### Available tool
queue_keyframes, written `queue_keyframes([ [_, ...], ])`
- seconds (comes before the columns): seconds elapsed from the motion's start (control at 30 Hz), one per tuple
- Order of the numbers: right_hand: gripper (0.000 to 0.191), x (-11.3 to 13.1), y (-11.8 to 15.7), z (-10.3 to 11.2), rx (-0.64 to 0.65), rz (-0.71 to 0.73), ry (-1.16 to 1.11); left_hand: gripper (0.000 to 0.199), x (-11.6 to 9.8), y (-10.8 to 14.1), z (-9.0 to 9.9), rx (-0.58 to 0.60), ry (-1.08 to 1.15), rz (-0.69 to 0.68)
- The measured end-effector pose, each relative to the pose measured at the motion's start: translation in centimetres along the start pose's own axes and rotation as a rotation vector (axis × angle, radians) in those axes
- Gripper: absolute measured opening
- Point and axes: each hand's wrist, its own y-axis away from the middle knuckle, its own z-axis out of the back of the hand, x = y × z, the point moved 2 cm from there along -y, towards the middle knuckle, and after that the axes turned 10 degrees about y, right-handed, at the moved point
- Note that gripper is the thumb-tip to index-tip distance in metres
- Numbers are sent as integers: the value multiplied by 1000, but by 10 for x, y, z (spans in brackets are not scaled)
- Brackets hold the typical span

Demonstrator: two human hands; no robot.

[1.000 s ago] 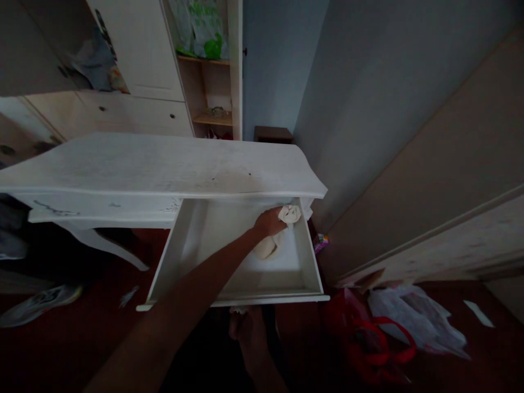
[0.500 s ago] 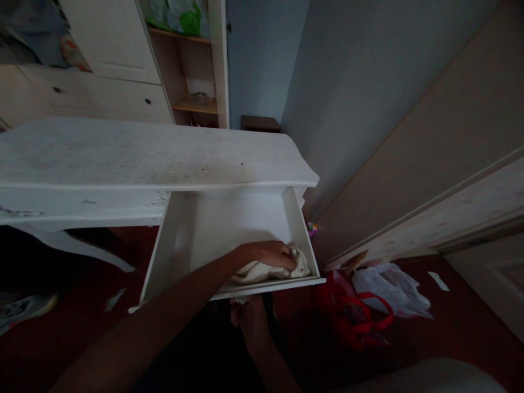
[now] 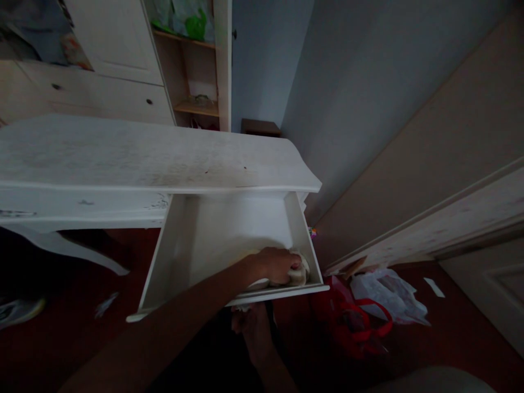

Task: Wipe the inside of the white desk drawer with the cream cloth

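Note:
A white drawer [image 3: 164, 262] is pulled out from a white table [image 3: 135, 155]. My left hand [image 3: 280, 266] reaches into it from the left, fingers closed on a pale, crumpled cloth [image 3: 302, 273] at the front right corner. The cloth lies against the drawer floor and front panel, partly covered by the hand. Below the front panel, my right hand [image 3: 252, 327] has its fingers curled at a white ornate drawer handle [image 3: 242, 309]. Dim light and the drawer's edge hide some of those fingers.
On the dark red floor at right lie a red bag [image 3: 339, 322] and a white plastic bag [image 3: 388, 297]. A wall panel [image 3: 393, 180] runs close along the drawer's right side. Behind the table stands a white cabinet [image 3: 114, 43] with open shelves. A shoe [image 3: 20, 313] shows at lower left.
My left hand has shifted slightly on the cloth in the front right corner, and the cloth is more bunched under it. My right hand stays below the drawer front. The view has tilted slightly.

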Motion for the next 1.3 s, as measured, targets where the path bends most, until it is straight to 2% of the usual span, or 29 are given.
queue_keyframes([
  [0.1,44,-1,0,1,7,12,22,39,3,11,5,17,-54,-13],
  [0.17,44,-1,-1,1,11,18,31,38,10,27,9,-1,-86,-1],
  [0.3,44,-3,-2,2,24,7,19,27,36,81,17,-62,-130,111],
  [0.43,41,-5,-3,5,-7,2,-24,34,59,138,16,-84,-155,295],
  [0.57,40,-4,-3,7,0,-12,-30,44,63,167,12,-188,-218,383],
  [0.67,41,-3,-2,8,2,-32,-21,64,65,172,14,-203,-311,492],
  [0.73,41,-2,-2,8,7,-33,-8,70,70,172,20,-198,-329,523],
  [0.8,42,-1,-1,8,16,-25,2,64,79,172,31,-272,-330,532],
  [0.9,43,-2,-1,9,13,-8,12,57,94,171,50,-466,-379,545],
  [0.97,44,-3,-1,10,9,-11,14,54,101,167,62,-528,-420,524],
  [1.17,45,-7,-2,13,23,-17,7,41,114,145,92,-615,-572,411],
  [1.3,44,-9,-3,13,23,-28,-22,37,121,131,95,-580,-814,364],
])
